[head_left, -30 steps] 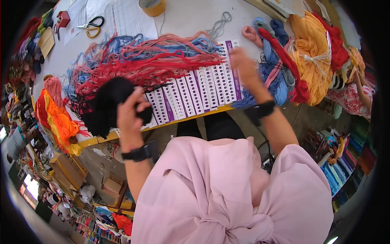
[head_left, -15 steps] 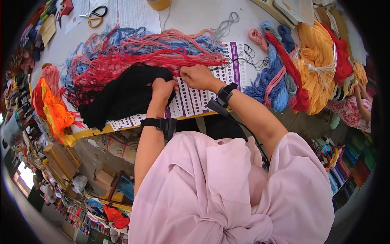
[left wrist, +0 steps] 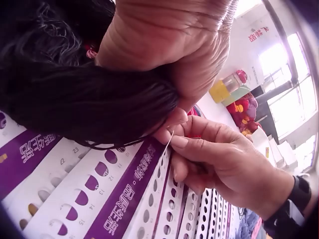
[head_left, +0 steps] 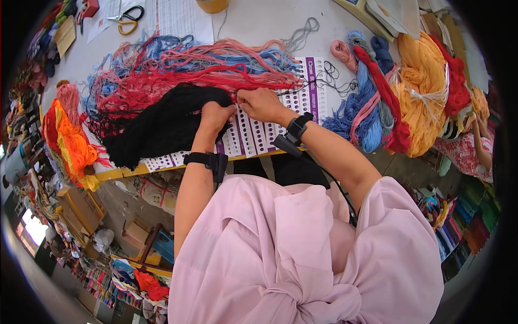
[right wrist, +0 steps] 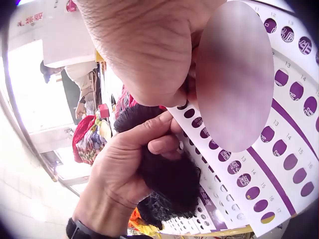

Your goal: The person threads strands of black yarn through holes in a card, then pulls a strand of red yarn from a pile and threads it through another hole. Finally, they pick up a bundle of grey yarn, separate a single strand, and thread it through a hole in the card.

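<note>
A thick skein of black embroidery thread (head_left: 162, 127) lies across the left part of several white-and-purple punched cards (head_left: 302, 121). My left hand (head_left: 217, 116) grips the folded right end of this skein, which bulges beneath the palm in the left wrist view. Close beside it, my right hand (head_left: 261, 103) is at the cards' upper edge. Thumb and finger of the right hand (left wrist: 224, 154) pinch the end of one punched card (left wrist: 159, 174), right at the left fingertips. Loose black strands (head_left: 329, 81) trail off to the right.
Red, pink and blue threads (head_left: 194, 65) spread behind the skein. Orange and yellow hanks (head_left: 75, 146) hang at the table's left edge; blue, red and golden hanks (head_left: 421, 92) lie right. Scissors (head_left: 128, 20), paper sheets (head_left: 186, 21) and a yellow tub (head_left: 212, 4) sit farther back.
My right hand has come left from the cards' right end to meet the left hand. The skein's held end has shifted right, and black strands now trail rightward. The last half second shows little movement.
</note>
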Demonstrator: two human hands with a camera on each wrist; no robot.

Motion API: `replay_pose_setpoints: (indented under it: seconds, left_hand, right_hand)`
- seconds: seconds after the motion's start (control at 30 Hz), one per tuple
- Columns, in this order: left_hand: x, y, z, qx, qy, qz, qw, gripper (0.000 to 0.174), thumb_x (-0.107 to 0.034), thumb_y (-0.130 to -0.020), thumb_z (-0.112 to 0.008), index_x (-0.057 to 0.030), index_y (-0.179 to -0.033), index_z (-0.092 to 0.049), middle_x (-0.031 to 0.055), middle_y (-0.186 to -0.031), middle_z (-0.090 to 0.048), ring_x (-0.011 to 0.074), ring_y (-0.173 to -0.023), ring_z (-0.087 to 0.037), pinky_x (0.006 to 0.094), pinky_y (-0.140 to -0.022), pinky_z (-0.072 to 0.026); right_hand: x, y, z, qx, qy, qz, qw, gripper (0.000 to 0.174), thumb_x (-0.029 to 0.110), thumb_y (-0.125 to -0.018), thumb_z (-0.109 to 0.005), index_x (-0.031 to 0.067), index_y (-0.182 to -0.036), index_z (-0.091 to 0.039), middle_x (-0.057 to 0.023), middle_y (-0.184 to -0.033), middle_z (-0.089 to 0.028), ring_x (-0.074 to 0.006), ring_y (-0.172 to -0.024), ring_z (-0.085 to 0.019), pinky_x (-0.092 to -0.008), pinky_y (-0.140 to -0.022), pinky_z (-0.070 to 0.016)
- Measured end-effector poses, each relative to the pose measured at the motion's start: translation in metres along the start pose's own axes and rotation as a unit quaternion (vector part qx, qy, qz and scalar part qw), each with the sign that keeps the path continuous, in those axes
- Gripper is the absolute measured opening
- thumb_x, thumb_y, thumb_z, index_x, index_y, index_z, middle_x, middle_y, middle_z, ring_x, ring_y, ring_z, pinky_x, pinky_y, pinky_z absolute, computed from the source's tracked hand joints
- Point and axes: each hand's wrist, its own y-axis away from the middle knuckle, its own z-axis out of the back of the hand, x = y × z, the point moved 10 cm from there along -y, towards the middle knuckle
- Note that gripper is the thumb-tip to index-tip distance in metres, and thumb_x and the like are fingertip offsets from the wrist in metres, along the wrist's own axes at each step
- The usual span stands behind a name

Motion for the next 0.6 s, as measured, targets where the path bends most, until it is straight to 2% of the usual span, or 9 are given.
replay_pose_setpoints:
  seconds: [0.07,0.17,0.27,0.37,0.47,0.5,0.57,0.6]
  left_hand:
    - [-0.009,-0.003,0.000,-0.016,-0.136,-0.030,0.990,0.020,-0.012,-0.077,-0.069,0.0075,-0.073,-0.068,0.0110,-0.063,-0.065,0.0166,-0.058,-0.062,0.0314,-0.057,-0.0470]
    - [-0.015,0.000,0.009,-0.088,-0.293,-0.065,0.950,0.031,-0.027,-0.075,-0.071,0.0026,-0.083,-0.070,0.0199,-0.070,-0.067,0.0323,-0.070,-0.068,0.0392,-0.070,-0.0516]
    - [-0.003,0.006,0.027,-0.101,-0.141,-0.036,0.984,0.035,-0.029,-0.075,-0.071,0.0043,-0.084,-0.070,0.0218,-0.075,-0.068,0.0340,-0.078,-0.068,0.0388,-0.074,-0.0518]
    - [-0.008,0.012,0.021,-0.082,-0.213,-0.001,0.974,0.025,-0.017,-0.077,-0.072,0.0076,-0.079,-0.069,0.0146,-0.070,-0.069,0.0199,-0.063,-0.066,0.0342,-0.061,-0.0501]
    - [-0.003,0.018,0.024,-0.113,-0.036,-0.026,0.993,0.019,-0.013,-0.081,-0.071,0.0056,-0.085,-0.069,0.0128,-0.078,-0.071,0.0168,-0.064,-0.064,0.0324,-0.059,-0.0493]
    - [-0.003,0.021,0.019,-0.074,0.083,-0.016,0.994,0.017,-0.012,-0.082,-0.070,0.0041,-0.085,-0.069,0.0118,-0.081,-0.071,0.0154,-0.065,-0.063,0.0312,-0.059,-0.0489]
    - [-0.006,0.029,0.016,0.003,0.313,0.007,0.950,0.013,-0.011,-0.083,-0.070,0.0013,-0.087,-0.070,0.0098,-0.086,-0.072,0.0124,-0.066,-0.061,0.0286,-0.060,-0.0481]
    - [-0.005,0.031,0.014,0.044,0.374,0.019,0.926,0.011,-0.009,-0.084,-0.068,-0.0012,-0.093,-0.070,0.0085,-0.091,-0.071,0.0092,-0.070,-0.061,0.0258,-0.063,-0.0478]
  right_hand:
    - [0.000,0.000,0.000,-0.004,-0.008,0.003,1.000,0.011,0.020,-0.084,-0.056,0.0118,-0.089,-0.061,-0.0146,-0.077,-0.066,-0.0382,-0.077,-0.063,-0.0512,-0.068,-0.0472]
    - [-0.002,0.000,-0.004,0.021,-0.016,0.001,1.000,0.013,0.021,-0.085,-0.057,0.0103,-0.090,-0.062,-0.0157,-0.078,-0.066,-0.0385,-0.078,-0.063,-0.0509,-0.069,-0.0477]
    - [-0.005,0.001,-0.003,0.028,-0.014,-0.002,1.000,0.015,0.021,-0.086,-0.057,0.0087,-0.091,-0.062,-0.0169,-0.080,-0.066,-0.0388,-0.080,-0.064,-0.0506,-0.071,-0.0480]
    - [-0.003,0.001,-0.005,0.020,-0.017,0.005,1.000,0.015,0.021,-0.086,-0.057,0.0082,-0.092,-0.063,-0.0174,-0.080,-0.066,-0.0390,-0.080,-0.064,-0.0505,-0.073,-0.0483]
    - [-0.004,0.002,-0.005,0.024,-0.011,-0.004,1.000,0.016,0.022,-0.086,-0.057,0.0081,-0.091,-0.064,-0.0175,-0.080,-0.067,-0.0391,-0.080,-0.064,-0.0503,-0.073,-0.0484]
    - [-0.006,0.003,-0.005,0.028,-0.008,-0.011,1.000,0.016,0.022,-0.086,-0.057,0.0080,-0.090,-0.064,-0.0175,-0.080,-0.067,-0.0391,-0.080,-0.064,-0.0503,-0.074,-0.0484]
    - [-0.001,0.004,-0.003,0.020,0.051,0.019,0.998,0.016,0.023,-0.086,-0.060,0.0078,-0.089,-0.063,-0.0145,-0.076,-0.066,-0.0342,-0.073,-0.065,-0.0462,-0.069,-0.0493]
    - [0.004,0.003,-0.004,0.017,0.079,0.036,0.996,0.016,0.024,-0.085,-0.061,0.0078,-0.089,-0.063,-0.0129,-0.074,-0.066,-0.0318,-0.069,-0.065,-0.0442,-0.066,-0.0498]
